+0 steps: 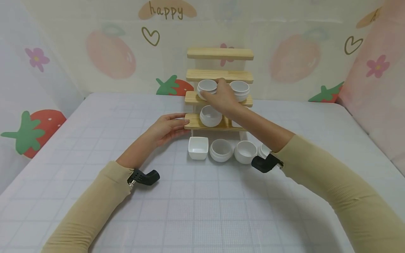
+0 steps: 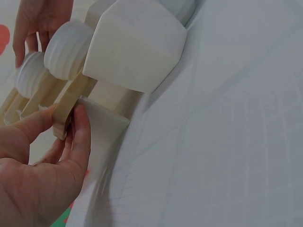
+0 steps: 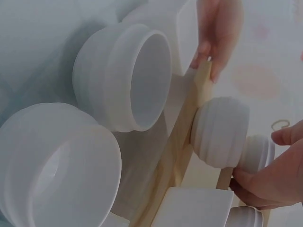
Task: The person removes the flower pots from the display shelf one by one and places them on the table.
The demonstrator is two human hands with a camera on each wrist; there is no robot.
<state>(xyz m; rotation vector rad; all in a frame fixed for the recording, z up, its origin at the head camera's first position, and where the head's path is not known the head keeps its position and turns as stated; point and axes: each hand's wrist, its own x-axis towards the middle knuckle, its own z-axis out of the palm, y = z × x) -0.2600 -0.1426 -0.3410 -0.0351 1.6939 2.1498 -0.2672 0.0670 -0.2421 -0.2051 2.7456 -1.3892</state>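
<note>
A small white round bowl [image 1: 207, 85] stands on the second board from the bottom of a wooden tiered shelf [image 1: 219, 75]. My right hand [image 1: 223, 96] holds this bowl at its right side, thumb in front and fingers behind. On the left, my left hand [image 1: 169, 128] pinches the end of the lowest board [image 2: 66, 111] between thumb and fingers. Another round bowl [image 1: 239, 90] stands to the right on the held bowl's board. The lowest board carries a round bowl [image 1: 211, 116] and a white square bowl [image 3: 191, 208], partly hidden by my right forearm in the head view.
In front of the shelf, a square bowl [image 1: 198, 148] and several round bowls [image 1: 221, 150] line up on the white gridded table [image 1: 202, 211]. My right sleeve partly covers the rightmost bowl [image 1: 263, 151]. A patterned cloth backdrop [image 1: 202, 31] hangs behind.
</note>
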